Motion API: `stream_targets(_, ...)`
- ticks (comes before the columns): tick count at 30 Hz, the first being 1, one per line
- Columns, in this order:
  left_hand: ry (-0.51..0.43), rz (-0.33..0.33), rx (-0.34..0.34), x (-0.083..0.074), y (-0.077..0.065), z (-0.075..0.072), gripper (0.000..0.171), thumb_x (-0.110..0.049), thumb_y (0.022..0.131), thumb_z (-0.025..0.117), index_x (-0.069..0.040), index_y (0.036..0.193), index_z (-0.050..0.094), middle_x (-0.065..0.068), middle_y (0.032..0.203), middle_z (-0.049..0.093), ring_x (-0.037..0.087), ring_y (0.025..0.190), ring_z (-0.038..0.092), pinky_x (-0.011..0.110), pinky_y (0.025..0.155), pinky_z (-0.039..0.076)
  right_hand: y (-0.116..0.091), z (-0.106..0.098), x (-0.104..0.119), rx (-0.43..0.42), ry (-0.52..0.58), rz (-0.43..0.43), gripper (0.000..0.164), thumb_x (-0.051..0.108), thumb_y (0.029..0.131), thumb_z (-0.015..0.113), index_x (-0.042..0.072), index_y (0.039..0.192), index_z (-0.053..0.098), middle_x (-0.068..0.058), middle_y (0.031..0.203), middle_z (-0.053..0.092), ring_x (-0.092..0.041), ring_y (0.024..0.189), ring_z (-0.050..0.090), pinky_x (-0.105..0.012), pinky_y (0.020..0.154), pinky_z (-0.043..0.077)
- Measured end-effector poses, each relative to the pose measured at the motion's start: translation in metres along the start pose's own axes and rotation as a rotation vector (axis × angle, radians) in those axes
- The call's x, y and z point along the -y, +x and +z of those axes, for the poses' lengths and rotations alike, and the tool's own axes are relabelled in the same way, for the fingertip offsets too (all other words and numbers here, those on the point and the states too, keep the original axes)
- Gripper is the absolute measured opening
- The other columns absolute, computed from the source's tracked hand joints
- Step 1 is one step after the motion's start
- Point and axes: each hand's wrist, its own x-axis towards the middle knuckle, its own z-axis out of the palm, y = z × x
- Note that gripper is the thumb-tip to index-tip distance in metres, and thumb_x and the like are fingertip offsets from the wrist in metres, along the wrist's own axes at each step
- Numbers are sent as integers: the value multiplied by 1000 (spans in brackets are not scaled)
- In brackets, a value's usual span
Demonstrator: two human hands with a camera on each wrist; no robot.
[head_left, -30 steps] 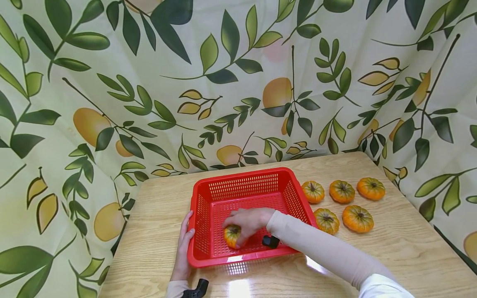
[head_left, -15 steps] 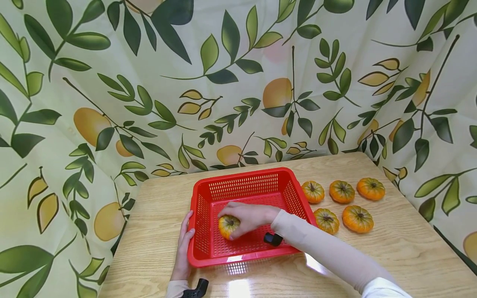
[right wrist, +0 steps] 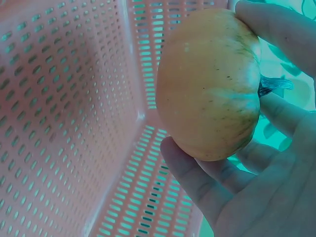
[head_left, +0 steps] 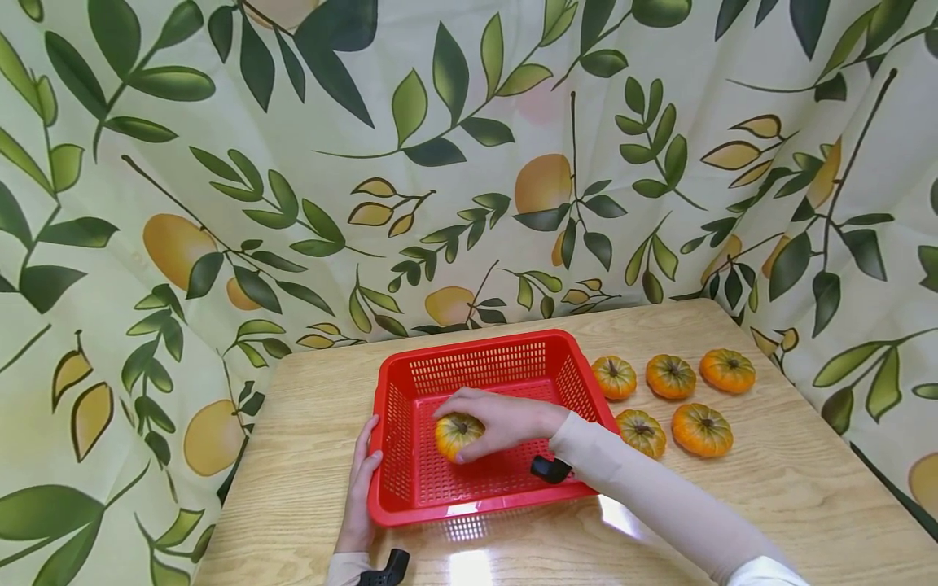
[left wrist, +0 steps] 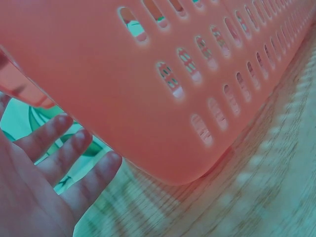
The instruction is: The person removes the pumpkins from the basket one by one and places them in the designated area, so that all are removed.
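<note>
In the head view my right hand grips a small orange pumpkin with green-yellow streaks, inside the red plastic basket. From the right wrist, the pumpkin shows its side and short stem, with thumb and fingers spread around it and the perforated wall behind. It appears held above the basket floor. My left hand touches the basket's left side from outside, its fingers fairly straight. In the left wrist view those fingers lie along the basket's outer wall; the thumb is mostly out of sight.
Several similar pumpkins stand on the wooden table right of the basket, among them a front one and a back right one. The nearest pumpkin sits close to the basket's right wall. A leaf-print cloth hangs behind.
My right hand and the pumpkin have shifted slightly up in the head view, first leftward, then back right. The left hand and basket have stayed in place.
</note>
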Motion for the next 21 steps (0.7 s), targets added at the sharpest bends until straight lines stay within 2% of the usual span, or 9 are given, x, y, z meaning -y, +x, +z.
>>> stream_targets(8,-8,-4,-16,-1,0,0,57,-29,106,37,-34,161,20,0,166,19,17,136,46,31,102,52,-14,-8,-1,-54,19,16,61,41,87,77,33,142,53,8,137,50,-7,115,52,-25,96,51)
stream_targets(21,-31,-9,-16,-1,-1,0,57,-29,106,37,-34,161,20,3,165,23,19,134,48,34,100,54,-37,-18,-6,-102,12,54,61,42,87,77,34,143,52,11,138,50,-9,116,51,-27,94,52)
